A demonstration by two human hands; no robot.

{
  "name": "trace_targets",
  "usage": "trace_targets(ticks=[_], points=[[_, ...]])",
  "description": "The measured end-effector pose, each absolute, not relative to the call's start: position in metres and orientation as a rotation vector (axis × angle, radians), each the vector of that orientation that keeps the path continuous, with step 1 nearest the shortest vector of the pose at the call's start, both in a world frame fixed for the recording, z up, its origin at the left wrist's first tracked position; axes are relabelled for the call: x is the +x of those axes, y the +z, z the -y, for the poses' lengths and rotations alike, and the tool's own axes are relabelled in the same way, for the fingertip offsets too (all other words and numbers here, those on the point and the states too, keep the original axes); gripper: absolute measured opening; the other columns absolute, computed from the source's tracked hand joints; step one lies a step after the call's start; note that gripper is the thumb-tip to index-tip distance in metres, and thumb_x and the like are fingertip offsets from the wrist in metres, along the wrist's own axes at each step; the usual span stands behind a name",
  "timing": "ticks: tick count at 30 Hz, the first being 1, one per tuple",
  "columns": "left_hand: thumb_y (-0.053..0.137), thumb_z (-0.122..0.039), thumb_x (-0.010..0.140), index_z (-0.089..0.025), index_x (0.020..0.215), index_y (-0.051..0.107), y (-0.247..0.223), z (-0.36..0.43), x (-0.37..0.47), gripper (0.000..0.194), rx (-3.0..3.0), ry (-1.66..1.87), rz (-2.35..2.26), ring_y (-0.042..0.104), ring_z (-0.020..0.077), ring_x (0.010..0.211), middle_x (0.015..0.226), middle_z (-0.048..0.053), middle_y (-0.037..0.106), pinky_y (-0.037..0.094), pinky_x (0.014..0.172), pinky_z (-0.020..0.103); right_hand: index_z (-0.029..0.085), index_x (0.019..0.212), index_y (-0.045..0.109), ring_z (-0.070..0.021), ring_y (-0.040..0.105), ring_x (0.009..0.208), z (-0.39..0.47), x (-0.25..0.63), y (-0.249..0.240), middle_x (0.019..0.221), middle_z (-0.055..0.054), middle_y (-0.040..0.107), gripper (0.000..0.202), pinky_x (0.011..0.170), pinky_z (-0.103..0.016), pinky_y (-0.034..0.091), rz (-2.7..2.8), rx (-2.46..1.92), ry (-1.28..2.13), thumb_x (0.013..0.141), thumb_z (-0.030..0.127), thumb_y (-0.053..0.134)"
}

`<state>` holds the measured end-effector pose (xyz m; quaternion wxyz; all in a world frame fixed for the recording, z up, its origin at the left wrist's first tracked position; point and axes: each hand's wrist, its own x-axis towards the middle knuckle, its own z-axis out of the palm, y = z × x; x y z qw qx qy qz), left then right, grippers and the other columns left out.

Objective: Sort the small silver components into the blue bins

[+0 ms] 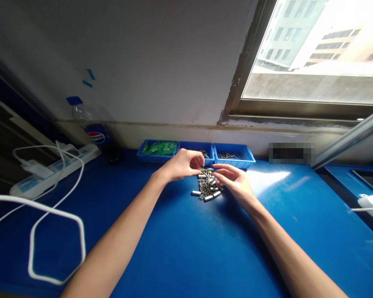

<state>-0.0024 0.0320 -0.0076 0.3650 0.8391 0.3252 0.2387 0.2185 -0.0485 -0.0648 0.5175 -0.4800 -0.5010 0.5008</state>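
Observation:
A small heap of metal parts (209, 186) lies on the blue tabletop: thin brass-coloured pins or screws mixed with short silver cylinders. My left hand (182, 164) is at the heap's back left, its fingers curved and a gap showing between thumb and forefinger. From the right, my right hand (235, 180) reaches to the heap's edge, thumb and fingers apart with their tips at the parts. I see nothing held in either hand, though the tips are small in view. Behind the hands stands a blue bin (211, 145) with metal pieces, partly hidden by my left hand.
Another blue bin (250, 160) holds thin pins; a third bin (143, 158) has green packets. A cola bottle (98, 134), a power strip (57, 167) and a looping white cable (81, 231) are on the left. A wall and window (307, 89) rise behind.

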Motion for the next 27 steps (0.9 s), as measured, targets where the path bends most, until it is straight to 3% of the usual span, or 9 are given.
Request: trace_targets(ticks=[7,13,16,21,27], points=[[0.077,-0.012,0.073,-0.014,0.087,0.072,-0.002,-0.026,0.003,0.015,2.136,0.684,-0.781,0.073,0.0145,0.075,0.08,0.002,0.076,0.055,0.07,0.021,0.019,0.106,0.081,-0.0153,0.062,0.066,0.049,0.218,-0.067,0.077,-0.004,0.074,0.041,0.065,-0.031,0.05,1.183,-1.166,1.257,0.076,0.047,0.088],[0.078,-0.017,0.076,-0.015,0.089,0.073,-0.011,-0.027,0.004,0.014,2.187,0.591,-0.789,0.072,0.0149,0.075,0.08,0.002,0.075,0.054,0.068,0.021,0.02,0.101,0.082,-0.0161,0.062,0.067,0.046,0.221,-0.072,0.079,-0.005,0.076,0.037,0.069,-0.033,0.051,1.124,-1.142,1.262,0.075,0.044,0.089],[0.078,-0.021,0.078,-0.015,0.09,0.077,-0.016,-0.031,0.001,0.014,2.275,0.427,-0.846,0.07,0.0155,0.074,0.081,0.003,0.076,0.052,0.067,0.022,0.021,0.099,0.082,-0.0169,0.065,0.07,0.044,0.222,-0.072,0.092,-0.007,0.08,0.033,0.071,-0.034,0.053,1.056,-1.141,1.117,0.077,0.045,0.088],[0.077,-0.018,0.078,-0.017,0.099,0.083,-0.023,-0.033,0.001,0.022,2.377,0.188,-0.873,0.07,0.0169,0.078,0.088,0.006,0.078,0.05,0.069,0.023,0.028,0.128,0.073,-0.0231,0.073,0.094,0.043,0.224,-0.067,0.137,-0.01,0.071,0.052,0.081,-0.038,0.057,0.975,-1.079,1.008,0.079,0.041,0.085],[0.072,-0.01,0.077,-0.018,0.091,0.081,-0.031,-0.032,0.005,0.018,2.452,0.151,-0.886,0.067,0.0152,0.072,0.082,0.004,0.076,0.046,0.064,0.022,0.027,0.129,0.071,-0.0211,0.073,0.085,0.044,0.223,-0.066,0.136,-0.012,0.071,0.056,0.079,-0.04,0.058,0.978,-1.109,1.056,0.077,0.044,0.084]])
